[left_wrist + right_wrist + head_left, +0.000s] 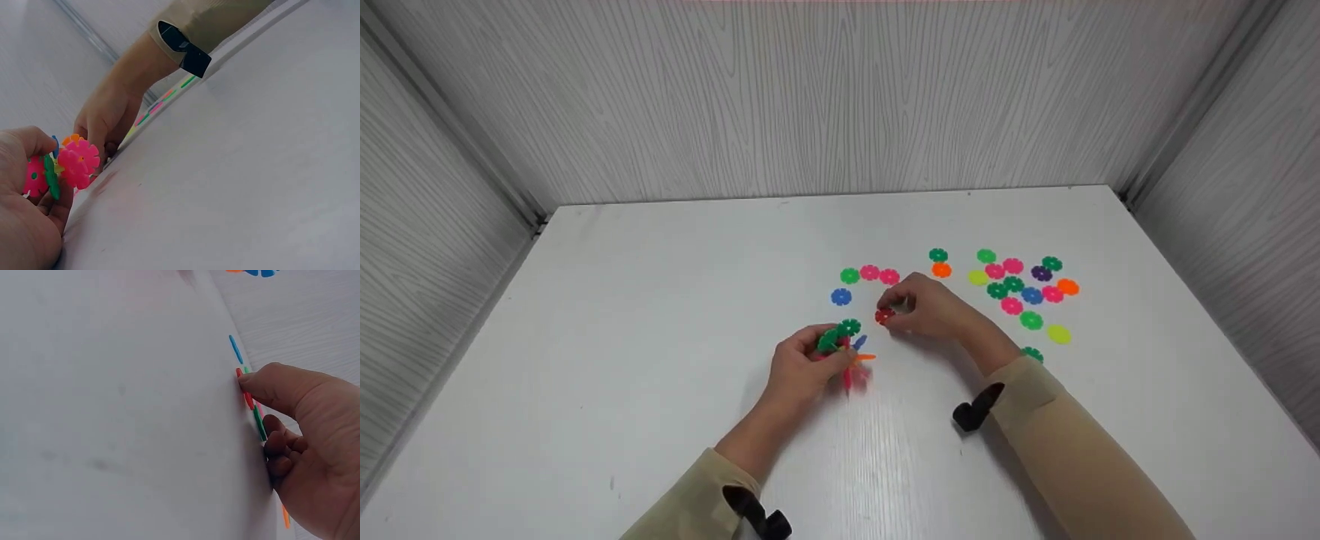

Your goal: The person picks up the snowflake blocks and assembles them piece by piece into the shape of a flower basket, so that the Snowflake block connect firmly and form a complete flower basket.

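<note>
My left hand (801,367) grips a cluster of interlocking snowflake discs (79,160), joined at different angles. Pink, green, blue, orange and yellow discs show in it, and the fingers partly cover it. The cluster is held up over the table, left of the other hand. My right hand (931,309) has its thumb and forefinger on a red snowflake disc (883,316) at the tabletop, pinching it by its edges. From the right wrist, the thumb lies against the red disc's near side, while the forefinger is hidden behind it.
Just beyond the hands lie a blue disc (841,297), a light green disc (850,276) and two pink ones. A green disc (938,255) and an orange disc (941,270) lie farther back. Several mixed-colour discs spread to the right on the white table (622,315). Grey wood-grain panels (825,97) surround it.
</note>
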